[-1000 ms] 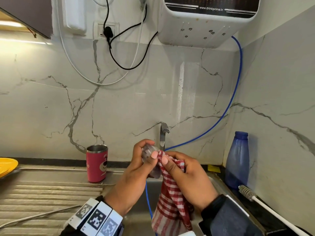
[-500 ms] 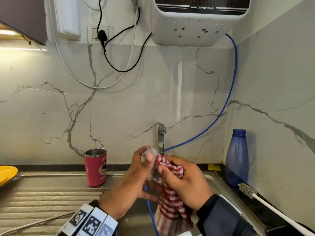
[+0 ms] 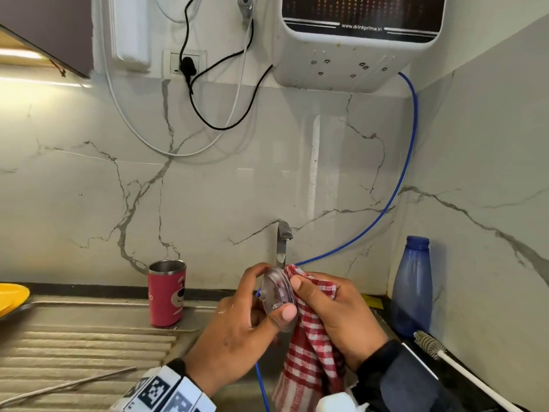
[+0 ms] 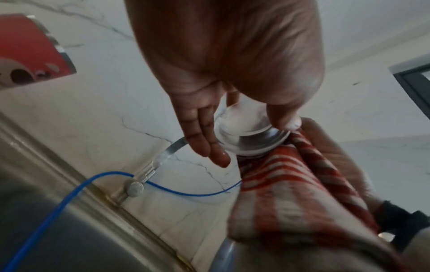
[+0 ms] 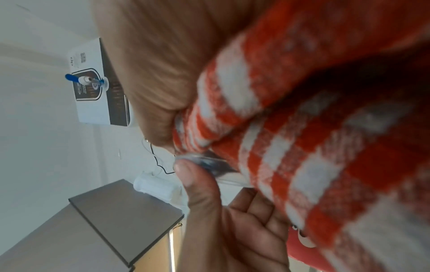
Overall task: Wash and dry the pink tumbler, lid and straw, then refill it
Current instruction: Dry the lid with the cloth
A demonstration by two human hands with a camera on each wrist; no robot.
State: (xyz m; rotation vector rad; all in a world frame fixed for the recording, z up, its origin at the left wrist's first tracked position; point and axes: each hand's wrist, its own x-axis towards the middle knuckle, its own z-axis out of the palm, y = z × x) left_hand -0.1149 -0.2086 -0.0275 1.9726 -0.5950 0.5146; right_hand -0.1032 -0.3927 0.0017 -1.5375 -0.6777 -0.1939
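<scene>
Held the clear lid (image 3: 277, 295) on edge at lower centre of the head view, left hand (image 3: 237, 328) clamped on its rim: thumb on the near edge, fingers curled over the far one. Probably gripped by the rim alone to leave both flat faces free for wiping. Turned one face toward the right hand (image 3: 335, 316), which was closed on the red checked cloth (image 3: 309, 361), bunching a fold against the lid with the thumb on top. Let the rest of the cloth hang below, toward the bottom edge of the frame. Worked over the sink (image 3: 208, 319) just in front of the tap (image 3: 282, 242), likely so that drips would fall into the basin.

Confirmed in the left wrist view: lid (image 4: 251, 139) pinched between thumb and fingers, cloth (image 4: 291, 184) pressed to its far side.

Stood the pink tumbler (image 3: 167, 292) upright and open-mouthed at left of centre, on the draining board by the wall, well apart from both hands; seemingly parked there to await refilling. Laid a thin metal rod, perhaps the straw (image 3: 68, 388), flat on the ridged board at lower left. Left the bottle brush (image 3: 445, 358) at lower right, beside the blue bottle (image 3: 411, 286).

Judged the step as drying the lid, with refilling not yet begun.
</scene>
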